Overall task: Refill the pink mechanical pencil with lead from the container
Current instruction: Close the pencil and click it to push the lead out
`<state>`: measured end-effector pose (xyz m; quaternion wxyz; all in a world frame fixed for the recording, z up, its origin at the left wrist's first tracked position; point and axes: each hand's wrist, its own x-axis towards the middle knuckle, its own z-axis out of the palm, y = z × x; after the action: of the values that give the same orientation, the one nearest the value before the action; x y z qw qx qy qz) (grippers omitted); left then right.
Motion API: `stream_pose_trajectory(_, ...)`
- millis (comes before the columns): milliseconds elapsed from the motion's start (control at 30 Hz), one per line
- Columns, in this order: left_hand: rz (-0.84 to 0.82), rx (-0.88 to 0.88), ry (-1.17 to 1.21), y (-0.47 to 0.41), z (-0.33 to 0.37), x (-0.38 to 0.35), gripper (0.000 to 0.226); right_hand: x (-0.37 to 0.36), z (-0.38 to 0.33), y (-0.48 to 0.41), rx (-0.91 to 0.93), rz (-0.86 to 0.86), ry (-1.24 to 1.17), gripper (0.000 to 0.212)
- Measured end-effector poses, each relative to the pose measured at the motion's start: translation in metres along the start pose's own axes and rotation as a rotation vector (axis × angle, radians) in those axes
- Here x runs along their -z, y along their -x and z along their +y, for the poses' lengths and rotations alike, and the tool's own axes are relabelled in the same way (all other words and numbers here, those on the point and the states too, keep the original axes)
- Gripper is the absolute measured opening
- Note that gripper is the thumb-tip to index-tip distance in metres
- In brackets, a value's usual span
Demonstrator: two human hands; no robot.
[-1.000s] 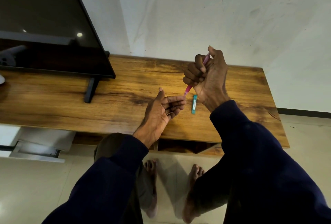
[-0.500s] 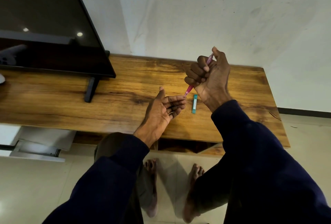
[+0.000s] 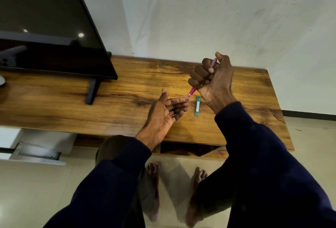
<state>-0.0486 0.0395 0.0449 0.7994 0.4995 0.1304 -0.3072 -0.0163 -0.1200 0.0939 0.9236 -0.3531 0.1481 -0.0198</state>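
My right hand (image 3: 211,80) is closed in a fist around the pink mechanical pencil (image 3: 192,92), with the thumb on its top end and the tip slanting down to the left. That tip touches the fingertips of my left hand (image 3: 166,113), which is held palm up with fingers apart and slightly curled. I cannot tell whether any lead lies in that palm. The teal lead container (image 3: 197,106) lies flat on the wooden table (image 3: 127,100), just right of my left fingers and below my right hand.
A large black TV (image 3: 51,33) on a black foot (image 3: 91,91) stands at the table's left. A white wall rises behind the table. Below the table's near edge are my bare feet on a tiled floor, and a white object sits at the far left.
My right hand has shifted slightly right and down, bringing the pencil tip onto my left fingertips. The left hand and the container have stayed where they were.
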Motion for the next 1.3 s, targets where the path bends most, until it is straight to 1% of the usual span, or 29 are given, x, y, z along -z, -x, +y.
stream_pose_trajectory(367, -0.008, -0.013, -0.007, -0.002, -0.002, 0.005, 0.065, 0.008, 0.003, -0.003, -0.043, -0.022, -0.071, 0.062)
stream_pose_trajectory(700, 0.018, -0.012, -0.016, 0.0, -0.001, 0.004, 0.066, 0.012, 0.005, -0.006, -0.039, -0.016, -0.07, 0.061)
stream_pose_trajectory(900, 0.021, -0.004, -0.035, 0.0, 0.0, 0.003, 0.066, 0.01, 0.002, -0.009, -0.027, -0.003, -0.023, 0.056)
stream_pose_trajectory(1300, 0.012, 0.017, -0.041, -0.003, -0.003, 0.005, 0.067, 0.012, 0.001, -0.009, -0.03, 0.007, -0.055, 0.056)
